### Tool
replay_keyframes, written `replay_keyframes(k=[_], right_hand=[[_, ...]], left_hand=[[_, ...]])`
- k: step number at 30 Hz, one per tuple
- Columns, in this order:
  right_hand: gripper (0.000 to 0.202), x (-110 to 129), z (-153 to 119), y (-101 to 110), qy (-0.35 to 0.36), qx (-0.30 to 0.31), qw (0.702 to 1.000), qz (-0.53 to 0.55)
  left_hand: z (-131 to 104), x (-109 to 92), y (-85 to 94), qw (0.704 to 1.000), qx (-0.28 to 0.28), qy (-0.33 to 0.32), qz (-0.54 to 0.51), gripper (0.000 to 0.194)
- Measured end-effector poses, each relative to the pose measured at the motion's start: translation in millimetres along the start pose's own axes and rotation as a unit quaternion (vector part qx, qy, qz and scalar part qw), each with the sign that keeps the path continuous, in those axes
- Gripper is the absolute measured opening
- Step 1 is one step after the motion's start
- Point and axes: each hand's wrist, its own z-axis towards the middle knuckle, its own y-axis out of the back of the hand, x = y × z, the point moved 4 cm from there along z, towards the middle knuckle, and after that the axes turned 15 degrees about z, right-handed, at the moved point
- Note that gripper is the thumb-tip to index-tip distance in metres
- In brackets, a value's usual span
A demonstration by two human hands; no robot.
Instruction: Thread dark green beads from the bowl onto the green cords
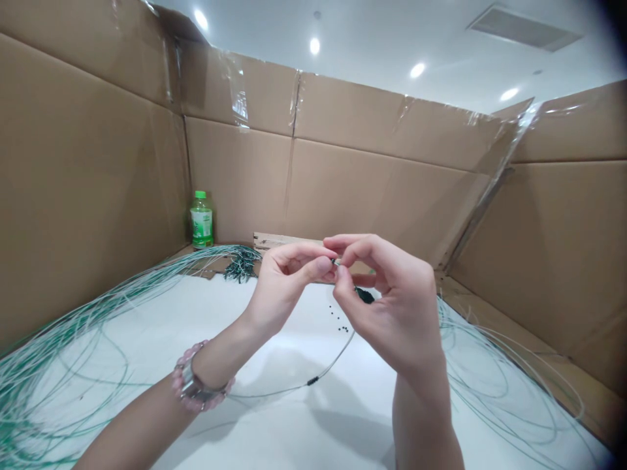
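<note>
Above the white table surface (289,339), the fingertips of both hands meet. My left hand (289,271), with a pink beaded bracelet (189,378) at its wrist, is closed in a pinch on a tiny dark bead (334,261). Against it, my right hand (386,287) pinches what looks like the end of a thin pale cord (337,358). That cord loops down below the hands and runs left toward the bracelet, with a short cluster of black beads (312,380) threaded on it. Several loose black beads (344,329) lie beyond the hands; a dark pile (365,296) is partly hidden by my right hand.
Long green and white cords (88,326) heap along the left side, their dark knotted ends (241,264) at the back. More cords (504,385) lie right. A green bottle (201,222) stands in the back left corner. Cardboard walls (372,150) enclose the table.
</note>
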Motion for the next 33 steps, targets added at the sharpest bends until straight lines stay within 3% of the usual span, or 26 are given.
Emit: replay_keyframes(k=[9,18,26,33], right_hand=[[0.015,-0.1,0.5,-0.3,-0.009,0.007,1.0,0.001],[0.013,-5.4,0.9,2.1,-0.039,0.024,0.999,0.009],[0.011,-12.5,4.7,-1.0,-0.04,0.017,0.999,0.002],[0.01,-10.8,4.1,-4.9,-0.009,-0.007,1.0,-0.004]], left_hand=[[-1.0,-0.9,1.0,0.999,0.022,-0.034,0.013,0.003],[1.6,-16.0,9.1,0.99,0.011,-0.045,0.136,0.006],[8.2,-1.8,13.3,0.993,-0.003,-0.013,0.115,0.003],[4.9,-9.7,11.5,0.993,-0.016,-0.037,0.111,0.002]])
